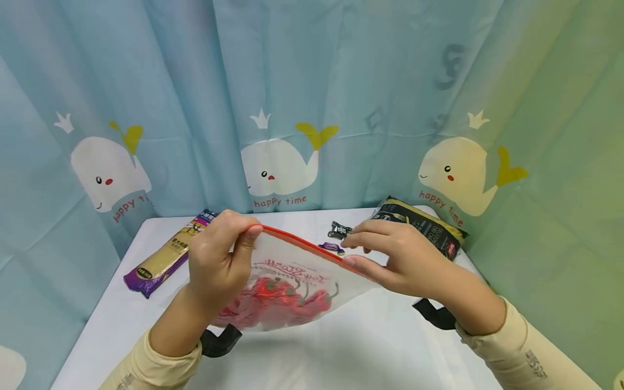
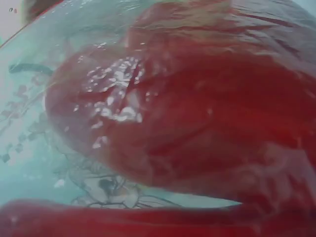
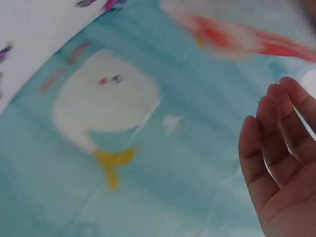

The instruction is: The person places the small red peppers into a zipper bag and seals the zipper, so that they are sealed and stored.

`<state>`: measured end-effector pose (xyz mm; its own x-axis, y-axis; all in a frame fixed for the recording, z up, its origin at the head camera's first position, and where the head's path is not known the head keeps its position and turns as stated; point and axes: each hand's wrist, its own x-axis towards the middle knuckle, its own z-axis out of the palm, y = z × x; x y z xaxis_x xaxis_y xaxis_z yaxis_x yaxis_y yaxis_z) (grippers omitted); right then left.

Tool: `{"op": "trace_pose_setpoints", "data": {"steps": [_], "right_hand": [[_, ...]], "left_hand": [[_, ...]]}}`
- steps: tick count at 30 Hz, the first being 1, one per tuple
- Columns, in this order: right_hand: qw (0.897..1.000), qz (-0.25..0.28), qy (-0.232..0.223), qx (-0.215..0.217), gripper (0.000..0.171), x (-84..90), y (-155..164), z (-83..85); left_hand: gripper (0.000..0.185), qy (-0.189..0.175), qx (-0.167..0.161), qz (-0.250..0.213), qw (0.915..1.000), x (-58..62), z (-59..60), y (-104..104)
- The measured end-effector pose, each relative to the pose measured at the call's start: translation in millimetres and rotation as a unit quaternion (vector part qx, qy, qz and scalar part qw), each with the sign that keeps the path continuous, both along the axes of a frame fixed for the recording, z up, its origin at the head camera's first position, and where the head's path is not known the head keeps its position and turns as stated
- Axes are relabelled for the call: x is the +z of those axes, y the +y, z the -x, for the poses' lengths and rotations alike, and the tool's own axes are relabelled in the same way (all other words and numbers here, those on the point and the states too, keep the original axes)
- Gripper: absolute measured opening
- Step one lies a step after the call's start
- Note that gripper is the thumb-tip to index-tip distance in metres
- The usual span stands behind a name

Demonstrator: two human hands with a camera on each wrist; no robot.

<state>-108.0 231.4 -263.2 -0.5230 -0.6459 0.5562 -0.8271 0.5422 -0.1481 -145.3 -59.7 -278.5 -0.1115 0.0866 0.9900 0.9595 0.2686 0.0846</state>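
A clear zip bag [image 1: 292, 281] with a red zipper strip [image 1: 302, 246] holds several red chili peppers [image 1: 278, 300] and is lifted off the white table [image 1: 365, 346]. My left hand [image 1: 246, 233] pinches the left end of the zipper strip. My right hand [image 1: 348, 250] is at the strip's right end: the thumb touches it and the fingers [image 3: 276, 163] lie straight above it. The left wrist view is filled by the peppers [image 2: 187, 113] seen through the plastic. In the right wrist view the zipper strip [image 3: 237, 34] is a blur.
A gold and purple noodle packet [image 1: 166, 254] lies at the back left. A black packet [image 1: 424, 225] lies at the back right. Two small wrapped sweets [image 1: 339, 230] lie behind the bag. A whale-print curtain [image 1: 278, 162] surrounds the table.
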Motion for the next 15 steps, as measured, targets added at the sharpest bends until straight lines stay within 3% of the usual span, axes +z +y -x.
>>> {"op": "trace_pose_setpoints", "data": {"steps": [5,9,12,14,15], "right_hand": [[0.996,0.006,0.000,0.084,0.009,16.3,-43,12.5],[0.993,0.019,0.022,0.116,0.004,17.9,-56,19.8],[0.992,0.041,0.027,0.120,0.014,15.9,-55,24.3],[0.992,0.054,0.024,0.114,0.023,14.6,-53,25.4],[0.991,0.060,0.027,0.112,0.027,13.7,-51,25.6]], "left_hand": [[0.031,0.000,-0.007,0.031,0.9995,-3.9,1.8,5],[0.039,-0.043,-0.004,0.042,0.9982,-15.1,4.9,-6],[0.051,-0.140,0.002,0.069,0.9877,-36.1,7.2,-30],[0.046,-0.246,0.004,0.072,0.9665,-60.6,7.7,-54],[0.045,-0.315,0.005,0.069,0.9466,-76.8,6.9,-67]]}}
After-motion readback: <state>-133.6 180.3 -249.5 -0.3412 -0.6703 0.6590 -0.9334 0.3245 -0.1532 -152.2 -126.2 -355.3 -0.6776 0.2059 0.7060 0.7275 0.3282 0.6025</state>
